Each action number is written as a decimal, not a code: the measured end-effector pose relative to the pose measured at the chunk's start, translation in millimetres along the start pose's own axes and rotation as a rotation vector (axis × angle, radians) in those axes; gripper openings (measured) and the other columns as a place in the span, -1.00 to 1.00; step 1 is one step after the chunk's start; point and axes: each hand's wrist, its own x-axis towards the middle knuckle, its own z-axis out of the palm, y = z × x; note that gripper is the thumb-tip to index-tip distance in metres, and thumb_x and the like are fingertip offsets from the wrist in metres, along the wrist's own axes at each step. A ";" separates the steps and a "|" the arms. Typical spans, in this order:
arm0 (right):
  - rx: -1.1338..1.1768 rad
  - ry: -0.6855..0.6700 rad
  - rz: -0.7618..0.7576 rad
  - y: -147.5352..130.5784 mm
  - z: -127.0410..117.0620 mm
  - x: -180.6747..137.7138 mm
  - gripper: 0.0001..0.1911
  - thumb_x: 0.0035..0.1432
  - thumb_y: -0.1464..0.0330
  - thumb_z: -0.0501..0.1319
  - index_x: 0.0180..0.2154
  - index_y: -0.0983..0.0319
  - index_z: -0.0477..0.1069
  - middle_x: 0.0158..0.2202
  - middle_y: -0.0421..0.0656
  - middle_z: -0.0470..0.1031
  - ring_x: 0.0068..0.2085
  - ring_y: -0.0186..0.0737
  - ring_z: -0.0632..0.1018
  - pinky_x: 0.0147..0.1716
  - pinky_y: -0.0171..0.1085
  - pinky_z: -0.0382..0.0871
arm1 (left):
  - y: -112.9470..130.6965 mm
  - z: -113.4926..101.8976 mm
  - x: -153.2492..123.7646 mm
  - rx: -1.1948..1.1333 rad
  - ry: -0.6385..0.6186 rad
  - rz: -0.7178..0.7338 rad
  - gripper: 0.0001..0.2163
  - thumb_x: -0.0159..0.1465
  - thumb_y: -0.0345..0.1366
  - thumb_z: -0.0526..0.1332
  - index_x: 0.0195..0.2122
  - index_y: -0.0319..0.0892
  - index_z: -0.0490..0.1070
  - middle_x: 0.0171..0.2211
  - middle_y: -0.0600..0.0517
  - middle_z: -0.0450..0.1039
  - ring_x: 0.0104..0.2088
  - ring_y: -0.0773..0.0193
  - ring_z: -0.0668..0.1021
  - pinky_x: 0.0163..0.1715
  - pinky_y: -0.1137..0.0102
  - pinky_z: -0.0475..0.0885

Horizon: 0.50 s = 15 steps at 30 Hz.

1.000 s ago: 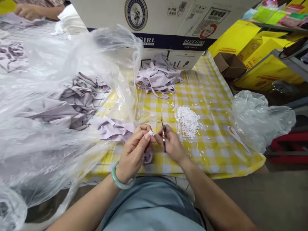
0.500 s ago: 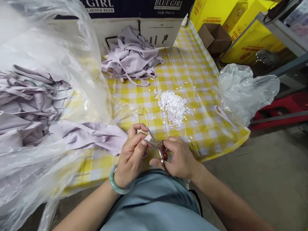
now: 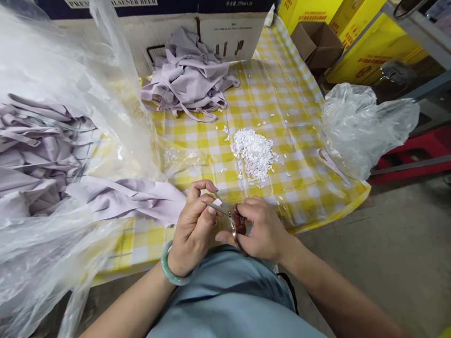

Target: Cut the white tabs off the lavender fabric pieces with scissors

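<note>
- Left hand point(image 3: 192, 227): thumb and fingers pinched together, a white tag point(image 3: 218, 202) held at their tips.
- Right hand point(image 3: 262, 230): curled round the handles of the scissors point(image 3: 228, 213); blades parted, the tag seen between them, near the surface's point(image 3: 310, 206) front edge.
- Lilac cloth point(image 3: 141, 197) is spread just left of the left hand; its near end is hidden by that hand, so whether it is joined to the tag cannot be told.
- Done, by the look of it: many small cuts. White bits point(image 3: 253, 152) are heaped beyond the scissors, with strays scattered around.
- In hand: the tag is judged not yet cut through.
- Left over: lilac cloth is bunched in a left pile point(image 3: 38, 155), partly covered by plastic point(image 3: 116, 108), and in a back pile point(image 3: 190, 75) against the box point(image 3: 232, 37). Which pile is finished cannot be told.
</note>
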 end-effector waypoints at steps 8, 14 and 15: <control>0.022 0.008 0.013 -0.7 -1.8 0.3 -0.45 0.06 -0.06 0.29 -0.64 0.21 0.23 -0.64 -0.26 0.29 -0.53 -0.35 0.31 -0.44 -0.33 0.11 | 0.7 0.6 0.5 0.067 -0.030 0.045 -0.74 0.43 -0.34 0.03 -0.43 -0.13 0.32 -0.37 -0.02 0.27 0.00 0.12 0.29 0.00 0.21 0.28; -0.007 -0.032 0.099 5.7 -5.4 -4.3 -0.47 0.06 -0.02 0.30 -0.64 0.20 0.21 -0.64 -0.25 0.28 -0.52 -0.33 0.30 -0.45 -0.32 0.11 | 3.1 6.5 6.9 0.139 -0.057 0.003 -0.71 0.43 -0.27 0.01 -0.45 -0.13 0.32 -0.33 -0.06 0.29 0.01 0.07 0.33 -0.03 0.20 0.33; -0.015 -0.030 0.118 8.0 -6.5 -5.7 -0.48 0.07 0.00 0.30 -0.64 0.20 0.22 -0.63 -0.25 0.29 -0.52 -0.33 0.30 -0.45 -0.32 0.12 | 3.4 8.9 10.1 0.154 -0.068 0.005 -0.71 0.43 -0.26 0.01 -0.45 -0.13 0.33 -0.33 -0.06 0.30 0.01 0.07 0.34 -0.04 0.20 0.34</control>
